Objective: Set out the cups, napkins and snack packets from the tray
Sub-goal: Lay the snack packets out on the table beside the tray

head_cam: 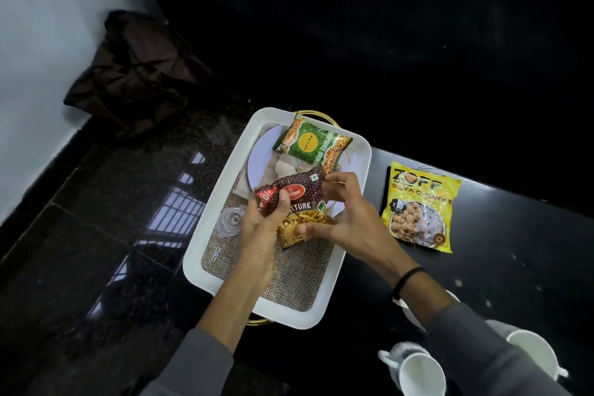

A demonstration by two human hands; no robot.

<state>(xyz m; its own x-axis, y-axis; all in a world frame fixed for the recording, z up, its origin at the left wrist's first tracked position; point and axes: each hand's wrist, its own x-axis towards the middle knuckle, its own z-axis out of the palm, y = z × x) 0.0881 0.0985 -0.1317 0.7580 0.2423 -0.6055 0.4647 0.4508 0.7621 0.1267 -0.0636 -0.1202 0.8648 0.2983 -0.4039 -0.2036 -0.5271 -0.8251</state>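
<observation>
A white rectangular tray (pixel 205 254) lined with burlap stands on the black table. Over its middle, my left hand (pixel 260 222) and my right hand (pixel 340 219) both grip a brown mixture snack packet (pixel 299 199), held above the tray. A green snack packet (pixel 313 146) lies at the tray's far end on a white plate (pixel 262 157) with pale napkins (pixel 284 164). A clear glass (pixel 229 222) lies in the tray beside my left hand. A yellow soya packet (pixel 421 206) lies flat on the table right of the tray. White cups (pixel 421 373) (pixel 533 354) stand at the near right.
A dark crumpled bag (pixel 135 74) sits on the glossy black floor by the white wall at far left. A third white cup (pixel 414 315) is partly hidden under my right forearm. The tray has gold handles at both ends.
</observation>
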